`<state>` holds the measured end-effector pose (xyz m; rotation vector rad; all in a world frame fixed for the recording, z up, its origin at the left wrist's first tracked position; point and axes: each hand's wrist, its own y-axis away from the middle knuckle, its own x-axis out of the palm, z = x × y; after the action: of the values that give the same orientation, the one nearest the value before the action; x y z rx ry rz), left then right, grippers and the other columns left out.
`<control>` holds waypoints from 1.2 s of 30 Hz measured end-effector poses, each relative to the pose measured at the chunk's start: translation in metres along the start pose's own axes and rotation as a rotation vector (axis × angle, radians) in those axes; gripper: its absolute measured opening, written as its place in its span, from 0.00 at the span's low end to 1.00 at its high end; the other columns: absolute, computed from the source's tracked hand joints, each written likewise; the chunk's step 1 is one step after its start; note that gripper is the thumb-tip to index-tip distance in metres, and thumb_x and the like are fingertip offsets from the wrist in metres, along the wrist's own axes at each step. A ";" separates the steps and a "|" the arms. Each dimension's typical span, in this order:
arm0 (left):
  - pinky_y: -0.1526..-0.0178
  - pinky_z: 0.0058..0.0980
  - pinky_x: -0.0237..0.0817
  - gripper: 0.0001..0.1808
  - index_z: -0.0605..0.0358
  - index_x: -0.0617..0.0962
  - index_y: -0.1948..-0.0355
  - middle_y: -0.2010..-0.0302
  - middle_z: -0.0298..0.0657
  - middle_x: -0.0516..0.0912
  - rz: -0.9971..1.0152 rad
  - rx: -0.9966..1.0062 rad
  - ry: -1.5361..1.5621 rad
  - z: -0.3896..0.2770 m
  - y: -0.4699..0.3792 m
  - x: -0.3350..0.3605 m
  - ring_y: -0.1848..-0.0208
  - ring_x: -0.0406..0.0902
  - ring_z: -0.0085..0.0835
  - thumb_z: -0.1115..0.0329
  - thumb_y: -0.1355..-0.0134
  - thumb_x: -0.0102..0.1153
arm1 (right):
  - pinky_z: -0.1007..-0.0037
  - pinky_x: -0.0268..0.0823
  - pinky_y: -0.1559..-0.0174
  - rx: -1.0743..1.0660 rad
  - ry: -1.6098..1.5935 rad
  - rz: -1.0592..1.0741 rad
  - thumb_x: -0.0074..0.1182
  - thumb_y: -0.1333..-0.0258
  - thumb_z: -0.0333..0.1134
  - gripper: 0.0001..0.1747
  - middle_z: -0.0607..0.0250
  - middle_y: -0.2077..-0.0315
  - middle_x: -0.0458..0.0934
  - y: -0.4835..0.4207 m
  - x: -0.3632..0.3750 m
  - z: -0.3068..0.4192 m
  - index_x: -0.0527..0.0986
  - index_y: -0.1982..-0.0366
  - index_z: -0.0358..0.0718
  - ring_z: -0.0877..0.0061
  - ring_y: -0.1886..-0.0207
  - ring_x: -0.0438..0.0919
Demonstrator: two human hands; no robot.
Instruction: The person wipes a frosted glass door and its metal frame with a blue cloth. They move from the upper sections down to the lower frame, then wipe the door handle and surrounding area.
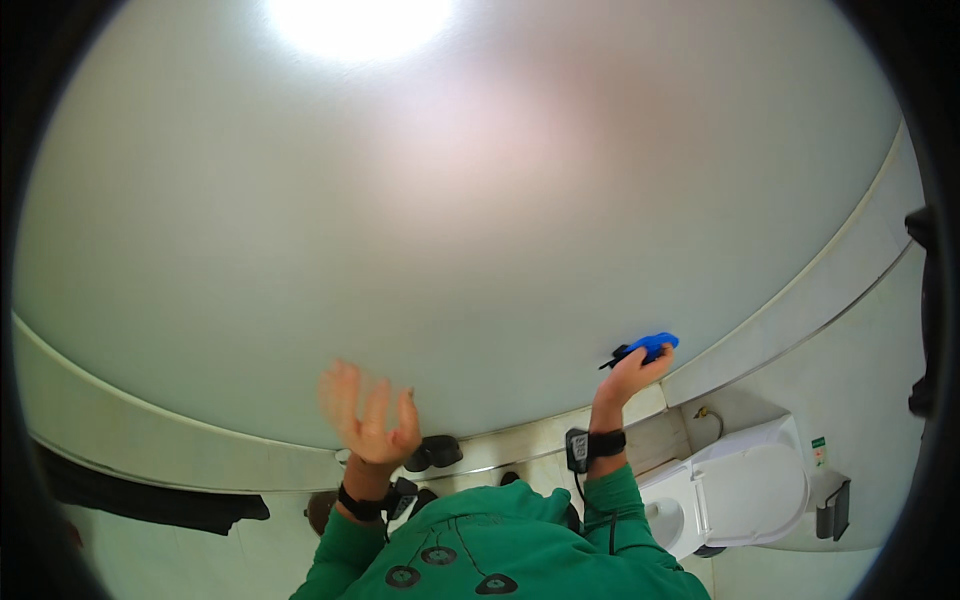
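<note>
My left hand (367,411) is raised with its fingers spread and nothing in it. It is blurred and hovers before a large, smooth, pale grey panel (225,262); whether it touches cannot be told. To the right, my right hand (637,373) grips a bright blue item with black parts (654,345) close to the panel's lower right edge. The blue part looks soft, but the fingers hide much of it. Each wrist carries a black strap with a small device, one on the left (379,502) and one on the right (592,448).
A white toilet (750,495) stands at lower right, lid raised, beside a brass valve (703,412) and a paper holder (832,511). Dark cloth (157,484) hangs at lower left. Black footwear-like objects (435,452) lie below the panel. Bright glare (360,22) tops the panel.
</note>
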<state>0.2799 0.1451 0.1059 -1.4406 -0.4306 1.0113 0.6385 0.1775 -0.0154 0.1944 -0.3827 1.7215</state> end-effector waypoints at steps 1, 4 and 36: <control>0.27 0.63 0.54 0.31 0.65 0.73 0.36 0.28 0.64 0.64 -0.034 -0.020 -0.038 0.005 -0.007 -0.001 0.26 0.62 0.66 0.68 0.40 0.69 | 0.60 0.59 0.31 -0.131 0.045 -0.014 0.42 0.31 0.24 0.25 0.44 0.41 0.67 -0.004 0.008 0.011 0.63 0.34 0.26 0.57 0.37 0.68; 0.26 0.68 0.46 0.35 0.63 0.72 0.34 0.25 0.64 0.60 -0.116 -0.081 -0.089 0.016 -0.023 0.003 0.23 0.55 0.68 0.62 0.39 0.70 | 0.56 0.57 0.30 -0.507 0.173 -0.060 0.43 0.31 0.24 0.24 0.42 0.41 0.67 0.008 0.024 0.043 0.66 0.36 0.27 0.52 0.36 0.67; 0.28 0.78 0.24 0.36 0.52 0.79 0.37 0.20 0.62 0.51 0.039 -0.172 -0.169 0.025 -0.012 0.027 0.20 0.38 0.72 0.45 0.41 0.70 | 0.49 0.55 0.30 -0.959 0.269 0.126 0.41 0.32 0.26 0.27 0.37 0.31 0.59 0.006 0.053 0.147 0.69 0.32 0.31 0.44 0.31 0.63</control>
<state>0.2785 0.1833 0.1127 -1.5265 -0.6267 1.1554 0.6100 0.1724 0.1384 -0.7589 -0.9771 1.4834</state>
